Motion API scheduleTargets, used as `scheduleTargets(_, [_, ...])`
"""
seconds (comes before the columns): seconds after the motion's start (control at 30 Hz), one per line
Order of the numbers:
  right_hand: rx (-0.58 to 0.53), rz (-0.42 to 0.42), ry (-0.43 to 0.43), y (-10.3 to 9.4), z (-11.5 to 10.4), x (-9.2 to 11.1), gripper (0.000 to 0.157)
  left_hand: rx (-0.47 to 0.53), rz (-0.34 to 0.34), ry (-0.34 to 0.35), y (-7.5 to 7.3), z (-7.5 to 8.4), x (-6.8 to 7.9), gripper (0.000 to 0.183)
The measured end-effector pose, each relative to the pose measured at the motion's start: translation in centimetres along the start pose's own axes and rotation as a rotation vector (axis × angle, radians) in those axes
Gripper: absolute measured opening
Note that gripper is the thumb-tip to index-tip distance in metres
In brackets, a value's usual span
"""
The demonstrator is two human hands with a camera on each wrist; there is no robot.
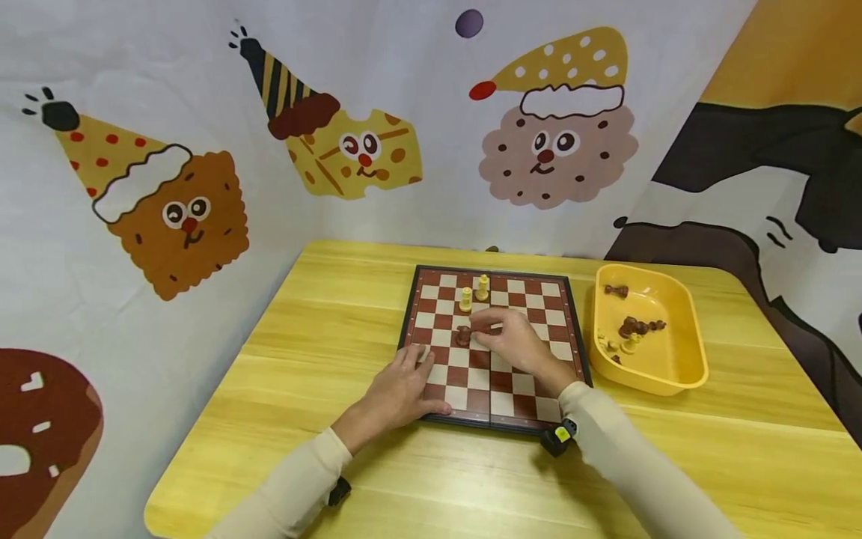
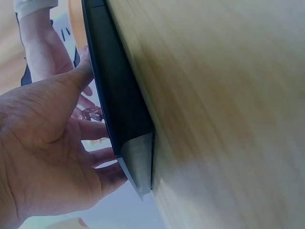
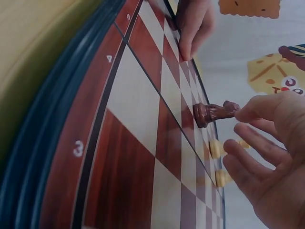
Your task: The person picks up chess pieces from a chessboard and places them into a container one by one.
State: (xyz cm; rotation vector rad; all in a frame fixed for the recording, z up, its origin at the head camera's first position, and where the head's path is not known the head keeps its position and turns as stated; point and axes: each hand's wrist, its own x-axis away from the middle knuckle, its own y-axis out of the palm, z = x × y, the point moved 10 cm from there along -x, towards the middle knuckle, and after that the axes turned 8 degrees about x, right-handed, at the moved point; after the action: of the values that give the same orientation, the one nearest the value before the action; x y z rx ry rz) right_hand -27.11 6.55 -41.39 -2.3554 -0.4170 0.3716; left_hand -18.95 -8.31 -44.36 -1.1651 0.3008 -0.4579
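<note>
A dark red-brown chess knight (image 3: 212,113) stands upright on the chessboard (image 1: 501,404), left of the centre fold. The thumb tip of my right hand (image 1: 515,340) is right at the knight's head in the right wrist view, its other fingers loosely bent and spread. My left hand (image 1: 397,389) rests at the board's near left corner, with its fingers stretched over the left edge and its thumb at the front edge. In the left wrist view that hand (image 2: 52,148) lies along the board's dark side (image 2: 119,90). Two pale yellow pieces, one here (image 1: 466,299), stand farther back.
Right of the board sits a yellow plastic tray (image 1: 697,359) with several brown pieces (image 1: 636,326) and pale pieces (image 1: 630,343) lying in it. All this is on a wood-grain table (image 1: 269,404). A cloth printed with cartoon food (image 1: 364,224) hangs behind.
</note>
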Motion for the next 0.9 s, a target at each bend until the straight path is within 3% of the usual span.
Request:
scheduleTargets(0.37, [-0.034, -0.044, 0.049, 1.1, 1.0, -1.1, 0.022, -0.020, -0.005, 0.006, -0.1, 0.3, -0.3, 0.098])
scheduleTargets(0.57, [-0.041, -0.052, 0.023, 1.4, 1.1, -1.1, 0.023, -0.036, -0.029, -0.003, 0.2, 0.3, -0.4, 0.099])
scheduleTargets(0.9, [0.048, -0.021, -0.036, 1.8, 0.8, -1.4, 0.022, -0.025, 0.001, -0.001, 0.0, 0.5, -0.4, 0.097])
